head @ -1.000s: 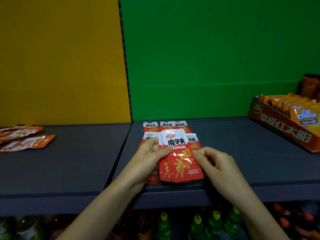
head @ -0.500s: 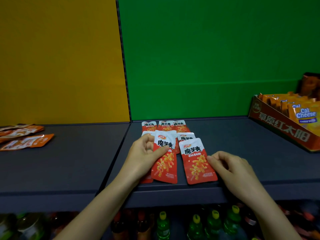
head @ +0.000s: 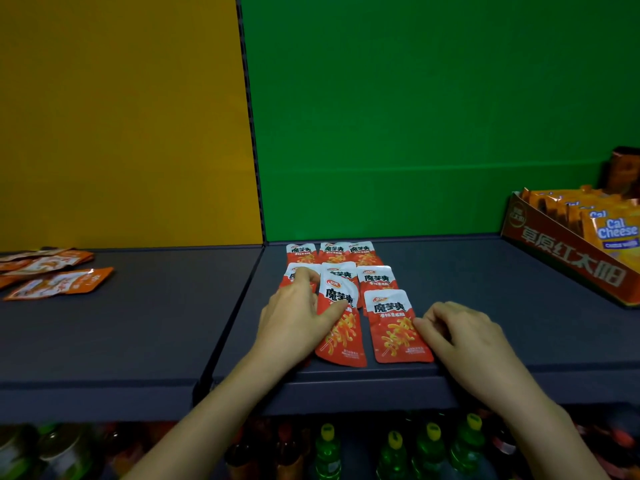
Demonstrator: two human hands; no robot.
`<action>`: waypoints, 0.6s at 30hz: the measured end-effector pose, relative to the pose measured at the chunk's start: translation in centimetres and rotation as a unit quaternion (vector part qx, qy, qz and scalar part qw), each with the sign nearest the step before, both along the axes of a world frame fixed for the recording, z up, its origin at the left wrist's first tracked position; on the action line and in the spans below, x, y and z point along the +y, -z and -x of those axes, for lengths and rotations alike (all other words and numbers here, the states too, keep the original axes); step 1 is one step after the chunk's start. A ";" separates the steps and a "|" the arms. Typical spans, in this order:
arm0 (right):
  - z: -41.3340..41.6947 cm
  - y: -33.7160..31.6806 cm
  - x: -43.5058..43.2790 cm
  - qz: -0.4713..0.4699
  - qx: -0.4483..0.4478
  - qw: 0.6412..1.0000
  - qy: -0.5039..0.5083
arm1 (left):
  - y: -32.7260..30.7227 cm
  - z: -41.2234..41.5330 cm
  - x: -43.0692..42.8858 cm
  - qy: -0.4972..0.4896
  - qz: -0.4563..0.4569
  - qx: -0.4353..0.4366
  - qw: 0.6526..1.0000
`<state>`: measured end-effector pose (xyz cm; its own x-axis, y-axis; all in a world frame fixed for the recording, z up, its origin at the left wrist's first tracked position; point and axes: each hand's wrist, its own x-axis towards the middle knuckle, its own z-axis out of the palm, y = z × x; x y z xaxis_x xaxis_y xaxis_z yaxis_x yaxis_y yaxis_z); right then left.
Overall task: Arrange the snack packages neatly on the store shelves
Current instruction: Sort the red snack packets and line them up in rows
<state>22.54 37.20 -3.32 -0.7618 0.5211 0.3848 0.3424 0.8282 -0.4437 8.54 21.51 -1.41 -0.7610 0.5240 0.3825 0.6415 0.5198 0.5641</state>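
Dark grey shelf [head: 485, 317] under a green back panel [head: 433, 116]; red snack packets [head: 334, 252] lie in rows beyond the fingertips; left hand [head: 294, 323] rests flat on the front-left packets, thumb pressing the middle front packet [head: 341, 327], fingers spread narrow; right hand [head: 460, 336] has curled fingers touching the right edge of the front-right packet [head: 394, 327], gripping nothing; orange pouches [head: 59, 284] lie well left of the left hand.

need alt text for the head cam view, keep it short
Two bare hands arrange red snack packets in rows on a dark shelf: the left hand rests on one, the right hand touches another's edge. Orange packets lie left.
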 end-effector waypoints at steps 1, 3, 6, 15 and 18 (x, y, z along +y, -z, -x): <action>0.0 0.0 0.0 -0.001 -0.004 1.000 -0.001 | 0.0 -0.1 0.1 -0.008 0.015 0.018 1.000; 0.0 -0.1 0.0 -0.003 -0.011 1.000 -0.001 | -0.1 -0.5 0.2 -0.022 0.037 0.053 0.998; 0.0 -0.1 -0.1 -0.012 -0.014 1.000 -0.003 | 0.0 -0.9 0.4 -0.032 0.069 0.098 0.992; 0.3 -1.3 -0.7 -0.029 0.074 0.996 -0.031 | -0.6 -0.8 -0.7 -0.037 0.001 0.234 0.972; 1.5 -2.4 -1.8 -0.055 0.070 0.992 -0.087 | -0.8 0.9 -2.7 -0.047 -0.021 0.294 0.954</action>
<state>21.09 35.35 -0.91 -0.7716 0.3358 0.5402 0.1320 0.9153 -0.3804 7.67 18.85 -0.60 -0.4510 0.4398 0.7766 0.8055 0.5753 0.1420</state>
